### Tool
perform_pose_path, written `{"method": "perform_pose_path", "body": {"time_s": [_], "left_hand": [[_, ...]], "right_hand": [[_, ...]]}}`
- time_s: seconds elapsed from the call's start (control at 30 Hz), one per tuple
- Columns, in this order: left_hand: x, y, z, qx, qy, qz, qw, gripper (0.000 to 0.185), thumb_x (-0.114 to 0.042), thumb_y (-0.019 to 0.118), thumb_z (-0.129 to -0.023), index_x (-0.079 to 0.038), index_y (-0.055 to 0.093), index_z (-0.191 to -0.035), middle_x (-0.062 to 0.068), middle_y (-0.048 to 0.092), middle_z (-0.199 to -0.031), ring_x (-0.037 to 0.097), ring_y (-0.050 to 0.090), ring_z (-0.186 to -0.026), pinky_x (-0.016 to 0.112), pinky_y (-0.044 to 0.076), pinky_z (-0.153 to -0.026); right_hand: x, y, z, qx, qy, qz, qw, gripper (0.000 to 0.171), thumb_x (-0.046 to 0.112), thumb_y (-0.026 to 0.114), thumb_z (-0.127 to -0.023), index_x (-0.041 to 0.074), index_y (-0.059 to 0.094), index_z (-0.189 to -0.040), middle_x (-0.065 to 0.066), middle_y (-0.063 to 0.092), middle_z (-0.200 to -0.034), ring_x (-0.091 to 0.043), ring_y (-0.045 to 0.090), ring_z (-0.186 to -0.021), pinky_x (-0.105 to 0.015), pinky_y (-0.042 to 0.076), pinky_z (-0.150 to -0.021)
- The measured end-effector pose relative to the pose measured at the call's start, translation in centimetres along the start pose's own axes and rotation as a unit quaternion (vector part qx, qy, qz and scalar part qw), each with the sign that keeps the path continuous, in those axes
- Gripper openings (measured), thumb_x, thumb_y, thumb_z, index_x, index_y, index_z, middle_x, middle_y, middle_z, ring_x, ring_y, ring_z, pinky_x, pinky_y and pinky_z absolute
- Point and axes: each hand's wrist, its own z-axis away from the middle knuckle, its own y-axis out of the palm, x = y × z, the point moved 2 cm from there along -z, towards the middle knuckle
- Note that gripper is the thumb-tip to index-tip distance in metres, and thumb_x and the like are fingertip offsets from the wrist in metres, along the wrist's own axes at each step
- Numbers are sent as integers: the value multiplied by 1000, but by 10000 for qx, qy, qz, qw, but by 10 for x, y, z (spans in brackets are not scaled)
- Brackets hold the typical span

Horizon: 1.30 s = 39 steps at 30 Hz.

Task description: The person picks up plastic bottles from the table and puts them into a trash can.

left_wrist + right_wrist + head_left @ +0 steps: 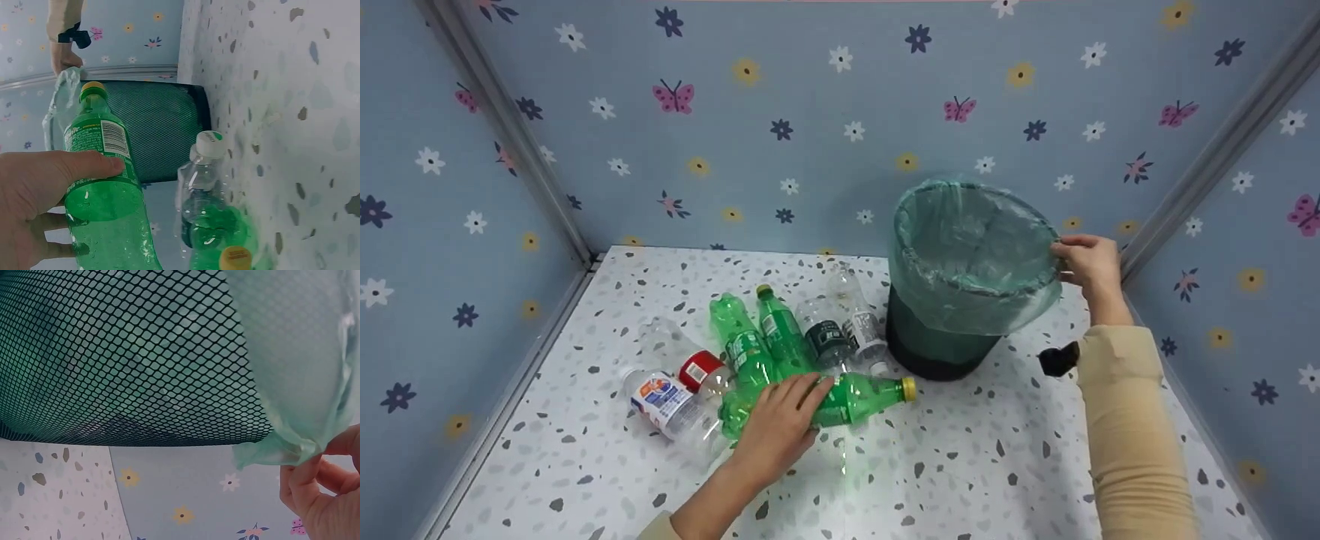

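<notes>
A: Where is the green bottle [855,397] found?

B: It is laid on its side on the counter [960,465], at about seven o'clock from the mesh bin [937,341], its yellow cap pointed toward the bin's base. It is gripped by the left hand [776,427], whose fingers [90,166] are curled over the body near the label.

A: And the other hand?

B: The bin's rim is held at three o'clock by the right hand [1091,262], with the edge of the green liner bag [971,255] pinched between thumb and fingers [315,467].

A: What could go wrong?

B: The bin appears to be tipped toward the bottles, so it could be overturned if it is pulled further. The liner could be dragged off the rim, since thin film alone seems to be pinched. The neighbouring bottles [780,334], packed just beside the gripped one at eleven o'clock, could be knocked and set rolling when it is lifted.
</notes>
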Motion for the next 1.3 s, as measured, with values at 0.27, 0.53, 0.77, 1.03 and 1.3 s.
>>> {"method": "perform_pose_path", "body": {"time_s": [0.27,0.53,0.77,1.03,1.3], "left_hand": [[-6,-36,-39,-665,346,-257,9969,67,-11,77,-64,-8,49,-124,11,52,-118,27,49,-106,41,41,-84],[-10,-52,-77,-809,506,-292,9950,67,-12,77,-63,-6,49,-124,12,52,-118,27,49,-105,42,42,-82],[-14,-61,-114,-571,600,-321,9960,65,-14,73,-69,-6,45,-128,12,50,-120,27,48,-108,43,42,-83],[-20,-67,-162,96,533,-473,9974,65,-17,69,-75,-9,39,-133,12,46,-125,27,44,-112,43,40,-85],[-29,-62,-216,1042,179,-823,9910,65,-22,62,-82,-12,30,-138,10,41,-130,25,40,-116,43,37,-89]], "right_hand": [[1,-5,1,134,150,-361,9991,36,18,54,-88,-2,50,-118,-2,50,-89,-8,53,-68,-16,45,-53],[-3,-7,0,112,297,-622,9976,31,18,57,-86,3,52,-113,-1,50,-88,-9,52,-67,-17,45,-53],[-4,-3,0,107,375,-760,9963,34,17,58,-86,3,50,-116,0,50,-87,-10,50,-66,-20,45,-56],[-4,1,0,-16,355,-696,9969,33,17,57,-86,3,52,-115,2,51,-85,-10,51,-68,-20,45,-58],[-2,-1,1,121,378,-681,9969,35,18,57,-86,2,51,-116,0,50,-89,-10,52,-70,-19,47,-58]]}}
